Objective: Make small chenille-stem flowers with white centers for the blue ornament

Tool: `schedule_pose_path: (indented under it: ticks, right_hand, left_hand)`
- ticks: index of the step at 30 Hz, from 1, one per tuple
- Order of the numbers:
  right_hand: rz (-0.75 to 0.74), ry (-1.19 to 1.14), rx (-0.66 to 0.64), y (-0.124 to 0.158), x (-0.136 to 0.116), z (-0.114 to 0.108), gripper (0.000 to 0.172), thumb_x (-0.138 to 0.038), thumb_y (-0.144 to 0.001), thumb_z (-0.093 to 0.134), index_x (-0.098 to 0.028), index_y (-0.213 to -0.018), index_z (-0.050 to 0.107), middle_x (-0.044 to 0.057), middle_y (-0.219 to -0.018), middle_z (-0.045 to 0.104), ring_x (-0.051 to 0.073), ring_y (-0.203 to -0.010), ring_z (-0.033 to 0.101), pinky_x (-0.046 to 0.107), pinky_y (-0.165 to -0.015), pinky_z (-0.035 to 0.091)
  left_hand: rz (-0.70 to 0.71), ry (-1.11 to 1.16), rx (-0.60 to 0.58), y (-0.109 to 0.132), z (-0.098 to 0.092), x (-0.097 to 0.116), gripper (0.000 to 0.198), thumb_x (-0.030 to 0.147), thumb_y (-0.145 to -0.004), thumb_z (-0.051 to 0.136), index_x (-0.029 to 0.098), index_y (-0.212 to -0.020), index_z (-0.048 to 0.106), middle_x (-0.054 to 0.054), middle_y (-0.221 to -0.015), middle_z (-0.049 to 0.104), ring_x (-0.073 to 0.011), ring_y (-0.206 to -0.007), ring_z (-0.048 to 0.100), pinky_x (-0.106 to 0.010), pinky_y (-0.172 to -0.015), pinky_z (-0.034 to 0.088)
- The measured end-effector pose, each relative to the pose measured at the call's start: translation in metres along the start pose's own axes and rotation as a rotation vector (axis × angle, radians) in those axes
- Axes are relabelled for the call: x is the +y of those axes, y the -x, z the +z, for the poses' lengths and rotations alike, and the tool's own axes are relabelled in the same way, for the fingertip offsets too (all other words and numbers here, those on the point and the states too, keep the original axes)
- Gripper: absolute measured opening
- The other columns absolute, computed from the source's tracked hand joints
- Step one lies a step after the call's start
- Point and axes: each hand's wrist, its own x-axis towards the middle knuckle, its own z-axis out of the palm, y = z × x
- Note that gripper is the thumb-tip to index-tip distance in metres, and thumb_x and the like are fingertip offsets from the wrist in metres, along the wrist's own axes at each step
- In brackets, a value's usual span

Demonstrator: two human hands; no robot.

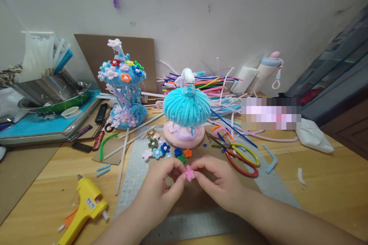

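A small pink pipe-cleaner flower (pixel 189 173) is pinched between my two hands, above a brown board on the mat. My left hand (pixel 164 183) holds its left side with thumb and forefinger. From the other side, the fingertips of my right hand (pixel 219 182) grip it as well. Just beyond lie several finished flowers, among them an orange flower (pixel 188 153), a green one (pixel 181 159) and a dark blue one (pixel 165 147). Behind them stands a turquoise mushroom-shaped pipe-cleaner piece (pixel 186 105) on a round pink base (pixel 169 138).
A yellow glue gun (pixel 89 201) lies at the left front. Scissors (pixel 241 157) with red and yellow handles rest to the right. A flower-covered pipe-cleaner piece (pixel 123 72) stands at back left. Bundled pipe cleaners (pixel 198 84) lie along the wall. A metal pot (pixel 47 88) sits far left.
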Motion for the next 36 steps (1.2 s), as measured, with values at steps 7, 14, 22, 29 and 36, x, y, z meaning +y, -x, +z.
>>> schedule_pose_path:
  ticks: [7, 14, 22, 29, 36]
  right_hand:
    - [0.046, 0.067, 0.025, -0.002, 0.004, 0.006, 0.01, -0.018, -0.082, 0.053, -0.017, -0.087, 0.062, 0.003, -0.08, 0.066, 0.014, -0.071, 0.06, 0.023, -0.064, 0.046]
    - [-0.038, 0.097, -0.124, -0.002, 0.002, -0.002, 0.011, -0.014, -0.084, 0.05, -0.018, -0.086, 0.06, 0.002, -0.079, 0.063, 0.013, -0.073, 0.056, 0.023, -0.066, 0.042]
    - [0.014, 0.006, -0.169, -0.005, 0.004, -0.004, 0.009, -0.016, -0.084, 0.053, -0.017, -0.078, 0.06, 0.001, -0.071, 0.062, 0.012, -0.066, 0.055, 0.021, -0.063, 0.042]
    - [0.011, -0.126, -0.19, -0.004, 0.0, -0.005, 0.008, -0.016, -0.081, 0.054, -0.016, -0.08, 0.062, 0.001, -0.072, 0.063, 0.011, -0.065, 0.057, 0.021, -0.061, 0.044]
    - [-0.171, 0.034, 0.16, 0.002, 0.008, 0.006, 0.008, -0.012, -0.08, 0.052, -0.019, -0.079, 0.056, 0.003, -0.075, 0.061, 0.013, -0.068, 0.056, 0.025, -0.063, 0.045]
  left_hand:
    - [-0.063, 0.027, -0.012, 0.0, 0.004, -0.004, 0.012, 0.027, -0.083, 0.051, 0.019, -0.082, 0.06, -0.002, -0.076, 0.062, -0.0151, -0.07, 0.055, -0.022, -0.061, 0.04]
    - [-0.032, -0.09, -0.029, -0.003, -0.001, -0.001, 0.014, 0.022, -0.082, 0.053, 0.018, -0.071, 0.061, -0.001, -0.067, 0.061, -0.013, -0.065, 0.054, -0.021, -0.061, 0.039]
    - [-0.132, 0.188, -0.108, -0.005, -0.001, 0.005, 0.012, 0.021, -0.078, 0.058, 0.015, -0.068, 0.061, 0.001, -0.061, 0.057, -0.0108, -0.059, 0.054, -0.019, -0.058, 0.042]
    - [-0.184, 0.388, -0.169, -0.006, -0.004, 0.003, 0.014, 0.023, -0.075, 0.063, 0.012, -0.067, 0.062, -0.001, -0.063, 0.061, -0.0097, -0.056, 0.054, -0.021, -0.056, 0.044]
    - [-0.272, 0.807, -0.045, -0.006, 0.011, -0.002, 0.031, 0.037, -0.068, 0.071, 0.014, -0.085, 0.059, -0.001, -0.069, 0.06, -0.012, -0.062, 0.056, -0.025, -0.058, 0.048]
